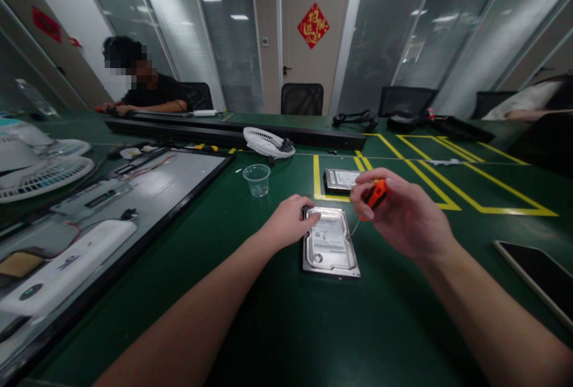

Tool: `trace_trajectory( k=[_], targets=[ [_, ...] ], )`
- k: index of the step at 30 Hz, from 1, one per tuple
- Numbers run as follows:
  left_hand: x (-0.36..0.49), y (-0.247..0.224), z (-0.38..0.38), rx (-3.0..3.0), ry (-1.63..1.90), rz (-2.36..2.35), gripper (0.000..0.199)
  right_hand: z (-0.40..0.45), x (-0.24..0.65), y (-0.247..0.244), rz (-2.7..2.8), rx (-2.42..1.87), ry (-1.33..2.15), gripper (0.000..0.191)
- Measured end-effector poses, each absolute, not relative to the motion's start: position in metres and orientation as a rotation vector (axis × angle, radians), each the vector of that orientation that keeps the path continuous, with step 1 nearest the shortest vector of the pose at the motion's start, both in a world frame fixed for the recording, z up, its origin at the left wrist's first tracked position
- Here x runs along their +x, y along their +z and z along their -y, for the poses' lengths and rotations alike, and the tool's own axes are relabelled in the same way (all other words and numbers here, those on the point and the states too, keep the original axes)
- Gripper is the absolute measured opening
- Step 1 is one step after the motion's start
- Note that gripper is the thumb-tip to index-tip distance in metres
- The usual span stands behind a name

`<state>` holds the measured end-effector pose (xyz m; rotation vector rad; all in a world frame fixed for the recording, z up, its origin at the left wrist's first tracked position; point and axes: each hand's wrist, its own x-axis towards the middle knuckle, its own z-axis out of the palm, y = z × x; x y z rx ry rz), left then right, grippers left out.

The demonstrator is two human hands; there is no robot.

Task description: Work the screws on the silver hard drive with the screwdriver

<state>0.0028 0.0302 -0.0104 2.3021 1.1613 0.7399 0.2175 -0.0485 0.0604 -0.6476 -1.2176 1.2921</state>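
A silver hard drive [330, 243] lies flat on the green table, label side up. My left hand [293, 220] grips its far left corner, thumb on top and fingers around the edge. Held in my right hand [405, 214] is a screwdriver [376, 193] with an orange and black handle. Its thin shaft slants down to the left, and the tip is at the drive's right edge; whether it sits in a screw I cannot tell. Behind, a second hard drive [341, 179] rests within yellow tape lines, partly covered by my right hand.
A clear plastic cup [256, 181] stands left of the drives, near a white fan grille [267, 143]. An opened flat panel [179, 196] with parts on it fills the left. A phone [537, 273] lies at right. Across the table sits a person [154, 91] beyond a long black bar [233, 131].
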Motion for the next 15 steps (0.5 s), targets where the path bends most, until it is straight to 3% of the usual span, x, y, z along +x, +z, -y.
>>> trace_trajectory(
  k=[4,15],
  targets=[
    [0.0032,-0.0108,-0.0307,2.306,0.73,-1.17,0.028,0.0484,0.2179,0.0613,1.264,-0.672,1.241,0.027],
    [0.003,-0.0135,-0.0317,2.318,0.745,-1.161,0.028,0.0499,0.2179,0.0604,1.24,-0.666,1.246,0.011]
  ],
)
